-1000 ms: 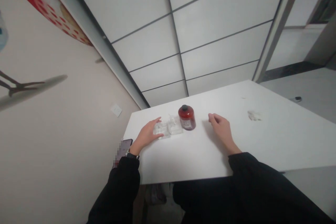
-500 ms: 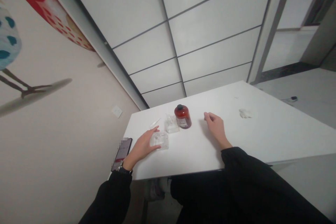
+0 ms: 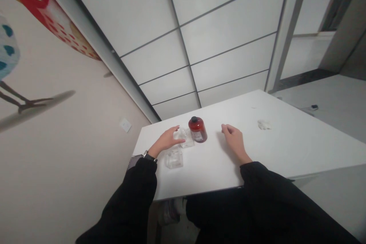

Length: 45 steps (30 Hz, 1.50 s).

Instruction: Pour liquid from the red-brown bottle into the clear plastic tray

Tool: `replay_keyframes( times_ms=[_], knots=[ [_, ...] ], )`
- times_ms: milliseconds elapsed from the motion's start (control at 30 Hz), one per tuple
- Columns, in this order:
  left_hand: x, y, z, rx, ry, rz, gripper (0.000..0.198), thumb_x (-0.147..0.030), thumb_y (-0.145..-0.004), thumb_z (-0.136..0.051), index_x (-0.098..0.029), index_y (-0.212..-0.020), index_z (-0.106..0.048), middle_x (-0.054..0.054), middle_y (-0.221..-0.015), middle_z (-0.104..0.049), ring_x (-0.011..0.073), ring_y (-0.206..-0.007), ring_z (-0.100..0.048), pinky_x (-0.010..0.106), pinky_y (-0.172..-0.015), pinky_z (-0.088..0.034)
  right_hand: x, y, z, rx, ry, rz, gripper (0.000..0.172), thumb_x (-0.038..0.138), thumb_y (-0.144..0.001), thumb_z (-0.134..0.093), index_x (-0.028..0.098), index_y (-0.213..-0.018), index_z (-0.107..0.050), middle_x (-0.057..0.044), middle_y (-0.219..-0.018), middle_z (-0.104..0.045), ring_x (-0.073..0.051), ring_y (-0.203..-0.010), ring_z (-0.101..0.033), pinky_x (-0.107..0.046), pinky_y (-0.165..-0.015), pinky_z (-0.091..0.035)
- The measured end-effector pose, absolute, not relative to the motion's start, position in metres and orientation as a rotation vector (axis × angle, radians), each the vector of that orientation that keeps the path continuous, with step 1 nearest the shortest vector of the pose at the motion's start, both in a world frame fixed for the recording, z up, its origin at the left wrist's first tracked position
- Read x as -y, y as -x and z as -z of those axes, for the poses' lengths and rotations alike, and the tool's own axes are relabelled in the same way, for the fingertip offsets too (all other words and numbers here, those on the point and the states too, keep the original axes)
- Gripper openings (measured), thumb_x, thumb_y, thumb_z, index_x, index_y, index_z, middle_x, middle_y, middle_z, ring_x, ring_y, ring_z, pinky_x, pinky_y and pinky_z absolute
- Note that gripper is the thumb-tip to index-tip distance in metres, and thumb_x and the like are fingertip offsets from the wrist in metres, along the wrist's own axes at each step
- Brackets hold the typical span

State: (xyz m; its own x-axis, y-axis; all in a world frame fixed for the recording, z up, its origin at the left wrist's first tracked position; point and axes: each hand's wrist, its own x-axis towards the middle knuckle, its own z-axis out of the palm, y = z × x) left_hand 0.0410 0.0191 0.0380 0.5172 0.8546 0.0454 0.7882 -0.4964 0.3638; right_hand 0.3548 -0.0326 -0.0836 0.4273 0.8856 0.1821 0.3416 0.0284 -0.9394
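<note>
My left hand [image 3: 167,139] reaches over the table at the far clear container [image 3: 188,143]. Thumb and fingers are spread at its left side; whether they touch it I cannot tell. Nearer the front edge stands a second clear, square container [image 3: 174,159], just below my left wrist. A red-brown bottle [image 3: 198,129] with a black cap and a pale label is upright, right beside the far container. My right hand [image 3: 233,140] rests on the table to the right of the bottle, fingers curled closed; anything inside them is hidden.
A crumpled white tissue [image 3: 264,124] lies on the white table [image 3: 300,143] at the right. The phone [image 3: 135,161] at the left edge is partly covered by my left arm. A wall with a socket [image 3: 125,125] borders the left side, and white panels [image 3: 228,53] stand behind.
My left hand has moved forward and right, from the near clear container to the far one. My right hand stays in place, still curled. The view has shifted slightly.
</note>
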Motion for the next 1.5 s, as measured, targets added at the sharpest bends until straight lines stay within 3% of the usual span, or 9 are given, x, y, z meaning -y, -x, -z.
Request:
replay_keyframes(
  times_ms=[200,400,833,900,967,1033,1100,1333,1500],
  knots=[
    [-0.022,-0.048,-0.031,-1.419,-2.495,-0.159,0.035,-0.044,-0.101,-0.072,-0.016,-0.122,-0.069,0.009,-0.123,-0.072,0.0252,-0.11,-0.071,0.05,-0.1,-0.059,0.028,-0.357,0.087,1.095,1.529,-0.591,0.036,0.047,-0.103,-0.067,0.016,-0.122,-0.069,-0.006,-0.119,-0.072,-0.022,-0.101,-0.072,-0.042,-0.088,-0.063],
    [0.0,-0.045,-0.032,-1.453,-2.482,-0.17,0.049,-0.05,-0.079,-0.089,-0.021,-0.114,-0.071,0.011,-0.121,-0.076,0.0328,-0.109,-0.072,0.047,-0.098,-0.057,0.027,-0.357,0.088,1.087,1.523,-0.598,0.036,0.047,-0.103,-0.067,0.016,-0.122,-0.069,-0.006,-0.118,-0.072,-0.022,-0.102,-0.072,-0.042,-0.089,-0.063],
    [0.048,-0.034,-0.029,-1.404,-2.429,-0.274,0.065,-0.048,-0.074,-0.092,-0.024,-0.13,-0.07,0.015,-0.139,-0.074,0.0419,-0.13,-0.068,0.057,-0.114,-0.051,0.029,-0.357,0.085,1.097,1.537,-0.606,0.036,0.047,-0.103,-0.067,0.016,-0.121,-0.069,-0.006,-0.117,-0.072,-0.022,-0.1,-0.072,-0.041,-0.088,-0.063],
    [0.051,-0.035,-0.032,-1.369,-2.417,-0.327,0.074,-0.046,-0.076,-0.092,-0.025,-0.141,-0.065,0.015,-0.147,-0.069,0.0395,-0.138,-0.064,0.056,-0.119,-0.047,0.029,-0.357,0.085,1.099,1.542,-0.608,0.035,0.047,-0.103,-0.067,0.016,-0.119,-0.07,-0.006,-0.115,-0.072,-0.021,-0.098,-0.072,-0.04,-0.086,-0.063],
    [0.054,-0.039,-0.038,-1.329,-2.403,-0.393,0.088,-0.042,-0.082,-0.088,-0.026,-0.158,-0.049,0.015,-0.153,-0.065,0.0349,-0.143,-0.061,0.052,-0.122,-0.045,0.029,-0.357,0.086,1.102,1.547,-0.611,0.035,0.048,-0.103,-0.067,0.016,-0.119,-0.07,-0.005,-0.114,-0.072,-0.021,-0.097,-0.072,-0.04,-0.085,-0.063],
    [0.056,-0.043,-0.043,-1.298,-2.389,-0.456,0.095,-0.036,-0.089,-0.081,-0.028,-0.169,-0.031,0.014,-0.149,-0.067,0.0302,-0.14,-0.063,0.049,-0.122,-0.044,0.029,-0.357,0.086,1.106,1.553,-0.612,0.035,0.047,-0.103,-0.067,0.016,-0.119,-0.07,-0.005,-0.114,-0.072,-0.021,-0.098,-0.072,-0.04,-0.086,-0.063],
    [0.057,-0.048,-0.047,-1.274,-2.381,-0.503,0.093,-0.03,-0.092,-0.076,-0.03,-0.17,-0.027,0.009,-0.138,-0.074,0.027,-0.133,-0.068,0.047,-0.121,-0.045,0.029,-0.357,0.086,1.108,1.563,-0.61,0.035,0.047,-0.103,-0.067,0.016,-0.12,-0.07,-0.006,-0.116,-0.072,-0.022,-0.099,-0.072,-0.04,-0.087,-0.063],
    [0.059,-0.051,-0.056,-1.29,-2.386,-0.666,0.048,-0.03,-0.091,-0.076,-0.028,-0.138,-0.066,0.003,-0.111,-0.078,0.0253,-0.109,-0.075,0.042,-0.107,-0.056,0.027,-0.357,0.087,1.111,1.581,-0.607,0.036,0.047,-0.103,-0.067,0.016,-0.121,-0.069,-0.006,-0.117,-0.072,-0.022,-0.1,-0.072,-0.041,-0.087,-0.063],
    [0.062,-0.046,-0.069,-1.34,-2.417,-0.749,0.034,-0.036,-0.092,-0.077,-0.027,-0.124,-0.071,0.005,-0.118,-0.077,0.0266,-0.11,-0.073,0.043,-0.104,-0.057,0.028,-0.357,0.088,1.112,1.573,-0.62,0.036,0.047,-0.103,-0.067,0.016,-0.122,-0.069,-0.006,-0.119,-0.072,-0.023,-0.103,-0.072,-0.042,-0.089,-0.063]
  ],
)
